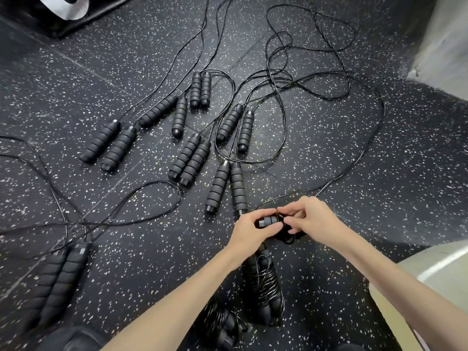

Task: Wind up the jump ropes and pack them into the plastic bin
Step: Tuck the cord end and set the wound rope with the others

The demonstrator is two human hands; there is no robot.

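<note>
My left hand [250, 230] grips the black foam handles [268, 221] of one jump rope just above the floor. My right hand [307, 215] pinches that rope's black cord [359, 158] beside the handles; the cord runs off to the upper right in a wide loop. Two wound-up ropes lie below my hands: one bundle [264, 287] between my forearms, another [222, 325] nearer me. Several unwound ropes lie in pairs of handles on the floor, such as the pair [226, 188] just above my left hand. The pale plastic bin [430, 269] shows at the lower right edge.
Black speckled rubber floor [379, 224] all around. Tangled cords [278, 72] spread toward the top. Another handle pair [58, 279] lies at lower left with cords crossing the floor. A grey wall [445, 46] stands at upper right, a dark mat with a white mark [65, 8] at upper left.
</note>
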